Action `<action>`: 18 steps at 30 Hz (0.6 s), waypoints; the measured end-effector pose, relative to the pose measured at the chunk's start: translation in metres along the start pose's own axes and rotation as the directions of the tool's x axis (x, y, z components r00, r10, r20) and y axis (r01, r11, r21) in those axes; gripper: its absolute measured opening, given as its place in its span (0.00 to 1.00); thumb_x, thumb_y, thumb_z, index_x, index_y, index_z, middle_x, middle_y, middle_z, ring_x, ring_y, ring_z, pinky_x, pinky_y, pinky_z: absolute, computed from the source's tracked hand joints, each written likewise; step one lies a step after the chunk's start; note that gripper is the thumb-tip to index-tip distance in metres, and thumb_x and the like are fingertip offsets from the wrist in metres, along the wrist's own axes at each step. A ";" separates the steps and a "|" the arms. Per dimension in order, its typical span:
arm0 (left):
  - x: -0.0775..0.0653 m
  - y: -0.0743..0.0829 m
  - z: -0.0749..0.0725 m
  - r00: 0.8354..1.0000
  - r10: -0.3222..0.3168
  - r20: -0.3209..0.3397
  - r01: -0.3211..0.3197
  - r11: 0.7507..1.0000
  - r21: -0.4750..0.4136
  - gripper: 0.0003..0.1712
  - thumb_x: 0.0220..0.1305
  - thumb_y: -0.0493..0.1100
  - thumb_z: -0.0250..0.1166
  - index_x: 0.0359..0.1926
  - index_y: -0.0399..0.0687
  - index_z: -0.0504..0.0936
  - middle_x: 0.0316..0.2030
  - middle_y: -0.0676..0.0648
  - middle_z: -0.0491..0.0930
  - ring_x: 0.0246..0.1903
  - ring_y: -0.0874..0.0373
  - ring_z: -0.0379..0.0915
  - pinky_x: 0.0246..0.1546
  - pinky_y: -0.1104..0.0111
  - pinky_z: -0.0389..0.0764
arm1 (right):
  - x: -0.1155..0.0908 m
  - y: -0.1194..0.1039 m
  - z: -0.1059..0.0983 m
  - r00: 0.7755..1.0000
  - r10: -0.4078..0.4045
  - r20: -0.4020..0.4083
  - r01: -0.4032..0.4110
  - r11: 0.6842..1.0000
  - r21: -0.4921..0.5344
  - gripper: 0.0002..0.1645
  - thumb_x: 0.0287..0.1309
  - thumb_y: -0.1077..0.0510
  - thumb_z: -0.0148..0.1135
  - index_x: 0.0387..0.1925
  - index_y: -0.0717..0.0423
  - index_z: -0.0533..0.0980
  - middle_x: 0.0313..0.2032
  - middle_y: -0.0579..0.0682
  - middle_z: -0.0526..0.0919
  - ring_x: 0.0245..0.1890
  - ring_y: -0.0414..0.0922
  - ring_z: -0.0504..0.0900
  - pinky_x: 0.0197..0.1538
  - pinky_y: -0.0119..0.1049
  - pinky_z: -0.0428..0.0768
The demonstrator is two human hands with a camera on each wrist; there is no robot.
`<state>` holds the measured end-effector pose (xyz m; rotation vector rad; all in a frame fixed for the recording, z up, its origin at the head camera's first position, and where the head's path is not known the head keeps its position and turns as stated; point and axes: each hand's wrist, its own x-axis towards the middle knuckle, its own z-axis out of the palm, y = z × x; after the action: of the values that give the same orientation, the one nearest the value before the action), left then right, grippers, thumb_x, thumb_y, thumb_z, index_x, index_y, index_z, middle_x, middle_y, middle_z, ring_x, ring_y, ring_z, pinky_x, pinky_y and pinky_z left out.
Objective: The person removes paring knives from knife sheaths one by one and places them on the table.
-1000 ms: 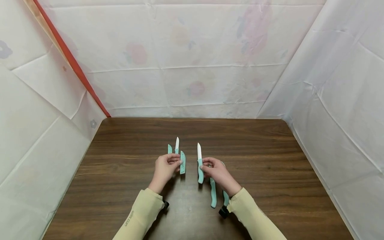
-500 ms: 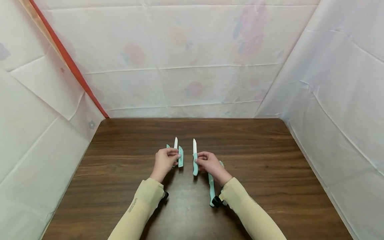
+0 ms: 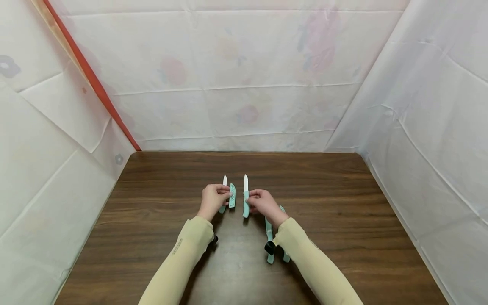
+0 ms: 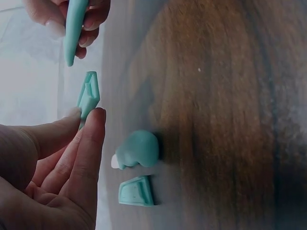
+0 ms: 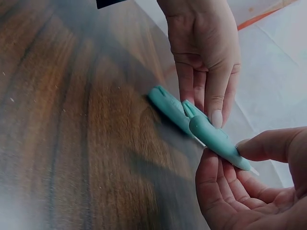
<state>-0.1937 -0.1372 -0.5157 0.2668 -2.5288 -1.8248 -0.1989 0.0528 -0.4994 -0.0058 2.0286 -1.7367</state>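
Left hand point(image 3: 213, 201) pinches a sheath point(image 3: 232, 196), right hand point(image 3: 266, 205) a knife point(image 3: 245, 194) (by handle point(image 5: 215, 138)).

Flat teal sheath point(image 3: 232, 195) in left hand point(image 3: 212, 201), just left of white-bladed teal-handled knife point(image 3: 245, 195) in right hand point(image 3: 266, 205); second teal-handled knife point(image 3: 225, 181) left of sheath, on brown wood-grain table point(image 3: 324, 190).

No text, brand or number is legible. Left sleeve point(image 3: 177, 258), lower left of centre in the head view: a short line of dark lettering along the forearm, too small to read. Right sleeve point(image 3: 318, 264), lower right of centre: a fainter dark mark, likewise unreadable. Turquoise sheath point(image 3: 232, 196), near centre: markings on its face, indecipherable.
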 end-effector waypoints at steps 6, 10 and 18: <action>0.007 0.000 0.004 1.000 -0.021 0.002 0.021 1.000 0.011 0.09 0.58 0.33 0.69 0.40 0.35 0.84 0.32 0.42 0.83 0.24 0.53 0.81 0.25 0.66 0.83 | 0.013 0.002 -0.002 1.000 0.011 0.008 -0.011 1.000 -0.011 0.17 0.63 0.65 0.56 0.52 0.70 0.73 0.42 0.58 0.80 0.34 0.44 0.80 0.44 0.45 0.82; 0.011 0.003 0.005 0.999 -0.029 0.015 0.029 1.000 0.007 0.09 0.58 0.32 0.68 0.41 0.34 0.84 0.33 0.41 0.83 0.25 0.53 0.81 0.25 0.66 0.83 | 0.019 0.002 -0.001 1.000 0.016 -0.007 -0.016 1.000 -0.005 0.17 0.63 0.66 0.57 0.51 0.70 0.73 0.41 0.58 0.80 0.33 0.44 0.80 0.41 0.42 0.83; 0.019 0.004 0.009 0.999 -0.037 0.013 0.037 0.999 0.011 0.08 0.57 0.31 0.68 0.39 0.33 0.84 0.31 0.41 0.83 0.26 0.52 0.81 0.26 0.64 0.84 | 0.027 0.001 0.000 0.999 0.039 -0.024 -0.039 0.999 0.018 0.17 0.62 0.67 0.57 0.51 0.72 0.71 0.41 0.61 0.79 0.33 0.46 0.80 0.41 0.41 0.83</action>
<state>-0.2137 -0.1306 -0.5163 0.3053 -2.5598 -1.8324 -0.2222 0.0448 -0.5098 0.0604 2.0175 -1.7387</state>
